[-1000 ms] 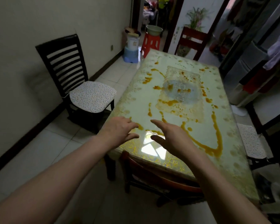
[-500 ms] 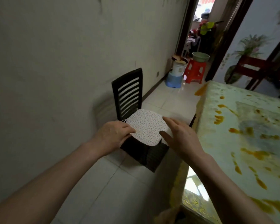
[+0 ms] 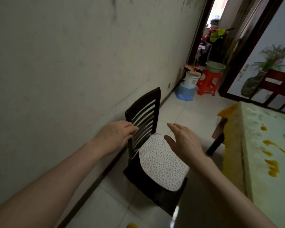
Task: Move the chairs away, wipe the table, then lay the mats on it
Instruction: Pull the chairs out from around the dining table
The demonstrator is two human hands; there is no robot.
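A dark slatted chair (image 3: 145, 111) with a white speckled seat cushion (image 3: 161, 167) stands against the left wall, its back to the wall. My left hand (image 3: 117, 137) is in front of the near post of the chair's back, fingers stretched toward the slats; whether it touches is unclear. My right hand (image 3: 184, 142) hovers open above the cushion, palm turned left. The table (image 3: 247, 145) with a pale yellow patterned cover and orange smears fills the right side. A red-brown chair (image 3: 276, 81) stands at the table's far end.
Against the far wall stand a red plastic stool (image 3: 207, 83) carrying a green basin (image 3: 215, 66), and a white bucket (image 3: 192, 79) on a blue base. A doorway opens behind them. A dark baseboard runs along the left wall. Tiled floor lies between chair and table.
The view has swung left from the table to the wall-side chair. Both hands have moved from above the table's near edge toward that chair, the left one reaching its slatted back.
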